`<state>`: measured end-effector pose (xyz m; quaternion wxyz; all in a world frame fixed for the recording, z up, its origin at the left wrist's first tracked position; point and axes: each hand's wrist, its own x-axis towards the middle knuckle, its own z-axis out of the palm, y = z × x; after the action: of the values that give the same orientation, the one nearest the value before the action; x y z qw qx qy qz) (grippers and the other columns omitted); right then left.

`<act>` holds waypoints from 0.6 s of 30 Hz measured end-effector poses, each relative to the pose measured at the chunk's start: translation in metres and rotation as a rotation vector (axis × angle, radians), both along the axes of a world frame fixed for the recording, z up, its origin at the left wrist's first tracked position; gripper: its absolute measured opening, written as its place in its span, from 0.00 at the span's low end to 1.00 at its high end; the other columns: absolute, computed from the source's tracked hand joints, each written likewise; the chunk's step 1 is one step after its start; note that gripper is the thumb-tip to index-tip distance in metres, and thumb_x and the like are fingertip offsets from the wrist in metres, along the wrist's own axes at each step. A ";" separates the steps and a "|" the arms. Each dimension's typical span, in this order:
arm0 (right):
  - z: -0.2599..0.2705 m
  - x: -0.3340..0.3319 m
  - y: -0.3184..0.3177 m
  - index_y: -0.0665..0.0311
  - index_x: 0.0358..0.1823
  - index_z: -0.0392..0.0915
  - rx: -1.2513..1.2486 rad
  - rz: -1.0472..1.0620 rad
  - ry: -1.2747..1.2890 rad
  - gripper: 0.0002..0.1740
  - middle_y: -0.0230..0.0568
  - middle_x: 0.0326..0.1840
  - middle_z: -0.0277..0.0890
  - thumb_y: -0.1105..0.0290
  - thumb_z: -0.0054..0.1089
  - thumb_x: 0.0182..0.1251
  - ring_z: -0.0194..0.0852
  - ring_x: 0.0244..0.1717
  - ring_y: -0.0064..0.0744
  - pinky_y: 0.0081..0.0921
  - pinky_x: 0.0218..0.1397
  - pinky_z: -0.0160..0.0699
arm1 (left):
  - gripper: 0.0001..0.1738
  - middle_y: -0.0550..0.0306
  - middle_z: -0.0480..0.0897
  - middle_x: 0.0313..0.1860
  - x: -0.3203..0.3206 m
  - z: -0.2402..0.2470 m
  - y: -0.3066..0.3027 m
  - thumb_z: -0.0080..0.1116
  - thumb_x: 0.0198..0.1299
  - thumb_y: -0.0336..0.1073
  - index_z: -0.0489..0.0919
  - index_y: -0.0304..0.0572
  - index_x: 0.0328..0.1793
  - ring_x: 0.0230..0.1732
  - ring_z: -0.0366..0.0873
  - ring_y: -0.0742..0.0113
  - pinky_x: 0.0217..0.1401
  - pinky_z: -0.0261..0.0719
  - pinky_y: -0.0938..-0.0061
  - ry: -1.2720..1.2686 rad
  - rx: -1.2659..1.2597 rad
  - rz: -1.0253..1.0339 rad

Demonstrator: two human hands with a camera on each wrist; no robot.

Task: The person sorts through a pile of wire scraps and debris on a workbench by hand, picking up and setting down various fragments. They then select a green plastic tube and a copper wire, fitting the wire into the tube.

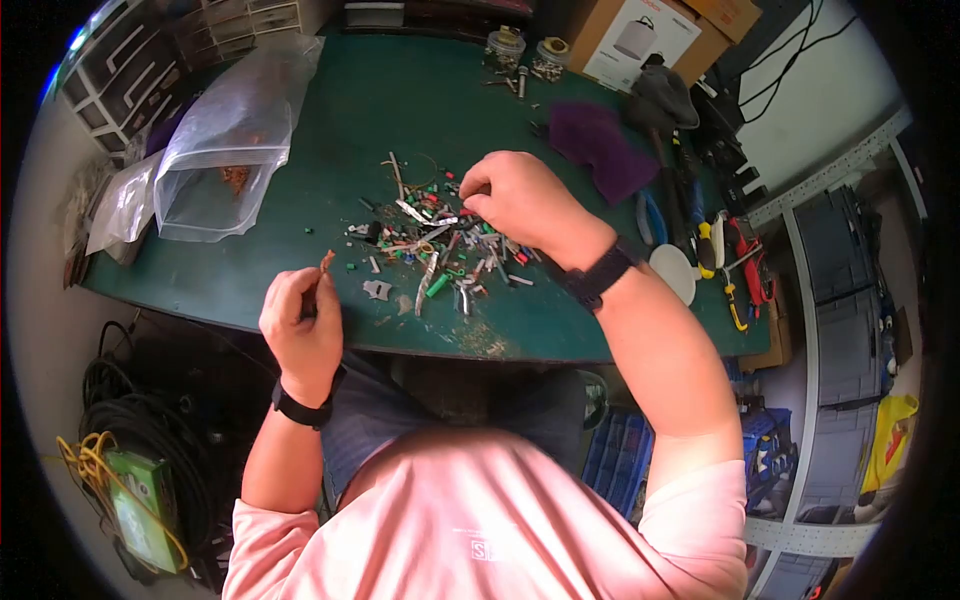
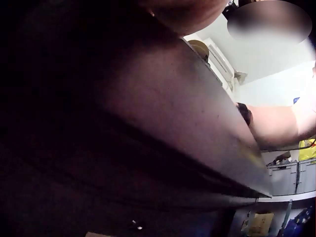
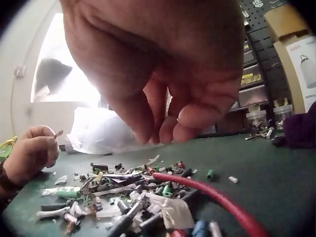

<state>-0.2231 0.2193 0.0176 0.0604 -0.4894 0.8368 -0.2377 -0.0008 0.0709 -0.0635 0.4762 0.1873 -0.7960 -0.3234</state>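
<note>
My left hand point(image 1: 303, 325) is just over the table's front edge at the left, pinching a small twist of copper wire point(image 1: 327, 260) between thumb and fingertips. The same copper bit point(image 3: 59, 134) shows at the fingertips in the right wrist view. Over the back right of a scrap pile point(image 1: 430, 240), my right hand point(image 1: 525, 200) reaches down with fingers loosely bent. In the right wrist view its fingertips point(image 3: 168, 132) hang just above the scraps, with nothing showing between them. The pile mixes cut wire sleeves, metal strips and coloured plastic bits. A red wire point(image 3: 207, 190) crosses the foreground there.
A clear zip bag point(image 1: 235, 140) with copper scraps point(image 1: 236, 178) lies at left. Small jars point(image 1: 505, 47), a carton point(image 1: 640, 40) and a purple cloth point(image 1: 600, 148) are at the back. Pliers point(image 1: 712, 245) and a white disc point(image 1: 672, 275) line the right side.
</note>
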 end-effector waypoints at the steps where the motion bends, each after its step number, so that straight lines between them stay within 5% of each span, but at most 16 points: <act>1: -0.002 -0.001 -0.009 0.61 0.34 0.87 0.000 0.008 0.001 0.08 0.49 0.32 0.83 0.69 0.64 0.53 0.82 0.38 0.51 0.43 0.42 0.79 | 0.02 0.57 0.75 0.26 -0.001 0.000 -0.001 0.61 0.58 0.21 0.78 0.32 0.35 0.25 0.71 0.71 0.30 0.69 0.77 0.001 0.000 0.008; 4: -0.008 0.001 -0.029 0.65 0.36 0.87 0.108 0.020 -0.004 0.09 0.50 0.33 0.83 0.72 0.64 0.54 0.82 0.37 0.48 0.38 0.42 0.79 | 0.03 0.51 0.76 0.26 -0.003 0.003 -0.001 0.60 0.55 0.20 0.78 0.33 0.34 0.27 0.74 0.60 0.33 0.71 0.71 -0.012 -0.137 -0.010; 11: -0.019 0.007 -0.048 0.63 0.36 0.87 0.311 -0.053 0.075 0.09 0.48 0.33 0.83 0.70 0.65 0.53 0.83 0.37 0.48 0.40 0.43 0.80 | 0.04 0.50 0.78 0.27 -0.003 0.004 -0.002 0.61 0.53 0.19 0.78 0.33 0.33 0.29 0.75 0.56 0.36 0.73 0.69 -0.018 -0.136 -0.016; 18: -0.028 0.010 -0.047 0.64 0.35 0.86 0.255 -0.054 0.180 0.10 0.49 0.32 0.83 0.70 0.63 0.53 0.83 0.37 0.49 0.41 0.42 0.80 | 0.05 0.50 0.78 0.27 -0.003 0.004 -0.002 0.61 0.52 0.18 0.79 0.33 0.34 0.29 0.75 0.56 0.36 0.73 0.68 -0.018 -0.141 -0.023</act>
<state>-0.2133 0.1718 -0.0101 0.0404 -0.4743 0.8752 -0.0861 -0.0036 0.0685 -0.0597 0.4773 0.1469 -0.8232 -0.2701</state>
